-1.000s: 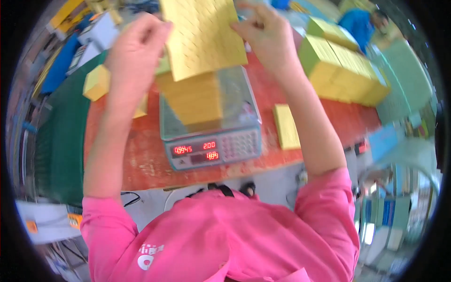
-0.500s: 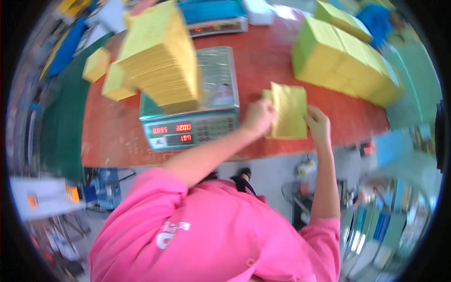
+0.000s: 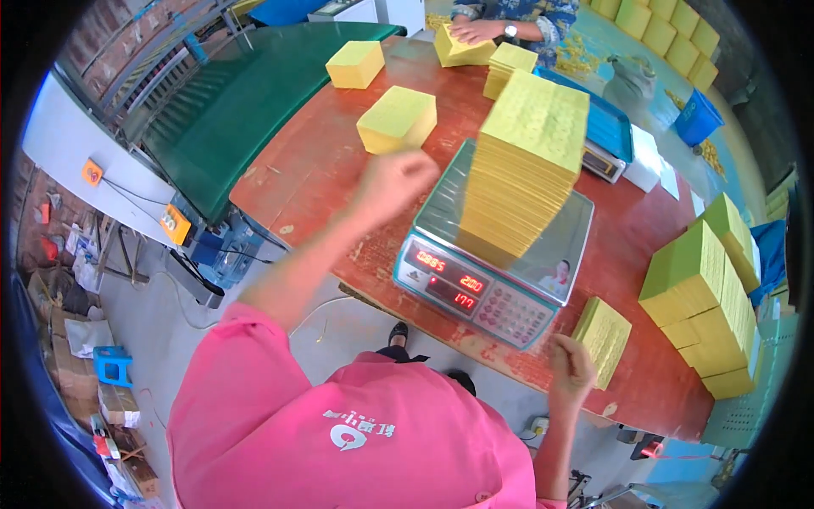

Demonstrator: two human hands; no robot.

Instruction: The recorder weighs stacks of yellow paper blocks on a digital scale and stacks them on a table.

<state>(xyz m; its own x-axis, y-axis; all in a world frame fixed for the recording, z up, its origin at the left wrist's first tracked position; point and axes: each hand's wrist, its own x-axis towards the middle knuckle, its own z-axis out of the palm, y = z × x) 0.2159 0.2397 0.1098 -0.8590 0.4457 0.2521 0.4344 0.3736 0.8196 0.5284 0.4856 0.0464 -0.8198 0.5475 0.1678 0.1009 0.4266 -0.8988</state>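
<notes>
My left hand [image 3: 394, 182], slightly blurred and with fingers curled in, hovers over the table left of the scale; no thing shows in it. Just beyond it lies a block of yellow paper sheets [image 3: 394, 120]. Close to the front edge my right hand [image 3: 571, 369] is closed, its fingers bent inward, beside a low stack of yellow paper [image 3: 604, 339]; I cannot tell whether they touch. Between the hands stands a digital scale [image 3: 475, 293] with lit red figures. A tall, leaning pile of yellow paper [image 3: 526, 170] rests on its pan.
Several yellow blocks [image 3: 699, 297] are piled at the table's right end. Another yellow block [image 3: 355, 64] lies at the far left. Across the red table [image 3: 297, 178], a co-worker's hand [image 3: 475, 30] rests on yellow paper near a second scale [image 3: 606, 161]. A green surface [image 3: 237, 110] adjoins on the left.
My view has swung left. My left hand has let go of the yellow paper and moved left past the scale. The paper now lies on the table beside my right hand.
</notes>
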